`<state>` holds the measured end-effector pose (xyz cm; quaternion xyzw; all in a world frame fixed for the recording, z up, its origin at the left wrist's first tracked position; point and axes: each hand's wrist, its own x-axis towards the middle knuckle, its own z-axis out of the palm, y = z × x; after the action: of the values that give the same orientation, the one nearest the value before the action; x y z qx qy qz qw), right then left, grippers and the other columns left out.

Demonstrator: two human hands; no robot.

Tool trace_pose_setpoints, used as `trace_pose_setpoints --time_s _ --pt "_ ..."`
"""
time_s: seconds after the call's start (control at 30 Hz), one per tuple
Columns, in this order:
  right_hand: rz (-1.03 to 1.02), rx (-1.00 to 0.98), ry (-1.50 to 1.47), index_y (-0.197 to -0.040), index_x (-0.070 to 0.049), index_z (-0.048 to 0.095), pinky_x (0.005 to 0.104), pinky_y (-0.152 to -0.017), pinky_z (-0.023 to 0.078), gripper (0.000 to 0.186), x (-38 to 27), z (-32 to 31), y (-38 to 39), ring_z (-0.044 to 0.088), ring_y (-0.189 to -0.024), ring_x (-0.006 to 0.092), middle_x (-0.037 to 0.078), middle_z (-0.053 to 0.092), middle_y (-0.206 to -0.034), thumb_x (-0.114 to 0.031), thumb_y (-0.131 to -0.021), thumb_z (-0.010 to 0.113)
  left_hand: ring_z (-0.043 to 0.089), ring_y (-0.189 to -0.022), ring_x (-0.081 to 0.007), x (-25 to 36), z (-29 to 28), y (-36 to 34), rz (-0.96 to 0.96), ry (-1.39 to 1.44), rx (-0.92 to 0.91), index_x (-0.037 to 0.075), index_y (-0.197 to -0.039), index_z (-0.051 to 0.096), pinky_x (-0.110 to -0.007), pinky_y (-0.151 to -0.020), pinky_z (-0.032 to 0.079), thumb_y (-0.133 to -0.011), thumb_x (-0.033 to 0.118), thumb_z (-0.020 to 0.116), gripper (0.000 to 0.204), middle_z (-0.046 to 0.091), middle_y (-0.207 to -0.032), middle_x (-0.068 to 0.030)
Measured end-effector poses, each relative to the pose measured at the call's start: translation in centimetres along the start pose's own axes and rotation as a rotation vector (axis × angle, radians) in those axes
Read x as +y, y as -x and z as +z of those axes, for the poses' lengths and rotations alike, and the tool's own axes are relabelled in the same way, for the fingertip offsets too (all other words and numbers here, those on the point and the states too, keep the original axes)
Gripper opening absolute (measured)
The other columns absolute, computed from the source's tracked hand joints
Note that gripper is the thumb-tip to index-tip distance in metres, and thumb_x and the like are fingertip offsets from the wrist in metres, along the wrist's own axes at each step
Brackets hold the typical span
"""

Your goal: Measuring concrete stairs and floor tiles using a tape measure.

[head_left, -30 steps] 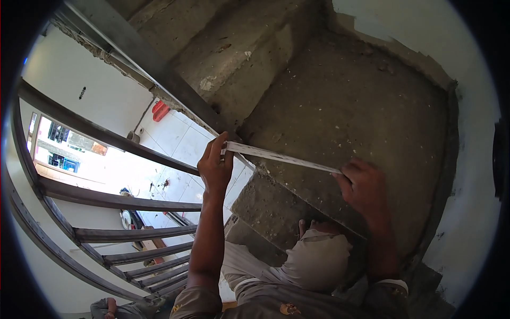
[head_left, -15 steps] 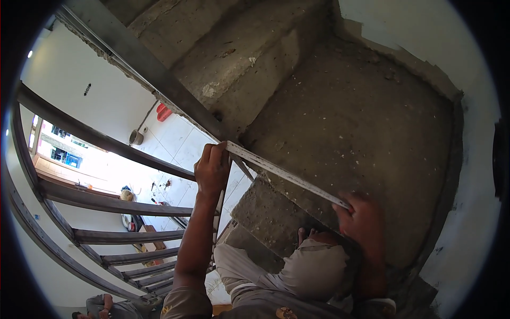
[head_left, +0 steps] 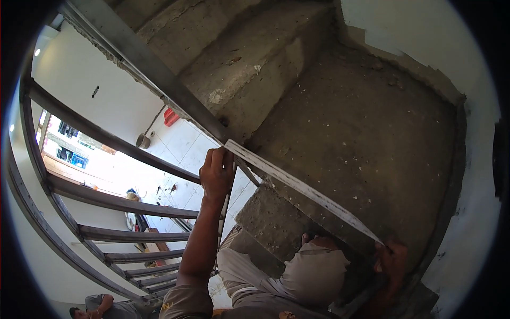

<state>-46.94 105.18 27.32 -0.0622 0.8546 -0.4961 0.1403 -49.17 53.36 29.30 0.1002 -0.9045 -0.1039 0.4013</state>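
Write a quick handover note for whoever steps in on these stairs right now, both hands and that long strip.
Left hand: gripping the upper end of the long pale strip, beside the metal railing.
Right hand: holding the strip's lower end, near the white wall.
Strip: stretched slanting across the concrete landing, above the edge of the step.
Done: strip held taut at both ends.
Left: it is not lying flat on the concrete yet; both hands must keep hold.

Hard daylight glares off the tiled floor at lower left, nearly washed out. The concrete stairs sit dimmer; fisheye bends edges inside a black rim.
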Motion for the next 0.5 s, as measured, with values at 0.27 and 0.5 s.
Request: trace_pose_setpoints --time_s 0.27,0.5 --pt "-0.308 -0.007 0.103 -0.087 0.003 0.074 0.0323 -0.056 0.045 0.011 -2.9 2.3 -4.9 0.061 -0.06 0.0212 0.011 0.062 -0.069 -0.008 -0.082 0.072 0.071 -0.07 -0.0256 0.8 0.8 1.4 -0.182 0.142 0.045 0.002 -0.095 0.061 -0.034 -0.06 0.057 -0.092 0.007 0.072 0.012 0.065 -0.086 -0.0129" --pt "-0.191 -0.054 0.058 -0.09 0.002 0.075 0.0318 -0.057 0.047 0.014 -1.5 4.4 -4.8 0.063 -0.061 0.0206 0.012 0.065 -0.071 -0.009 -0.082 0.073 0.071 -0.074 -0.031 0.5 3.1 5.3 -0.331 0.099 -0.062 0.001 -0.095 0.06 -0.04 -0.064 0.055 -0.089 0.007 0.071 0.014 0.067 -0.087 -0.0157"
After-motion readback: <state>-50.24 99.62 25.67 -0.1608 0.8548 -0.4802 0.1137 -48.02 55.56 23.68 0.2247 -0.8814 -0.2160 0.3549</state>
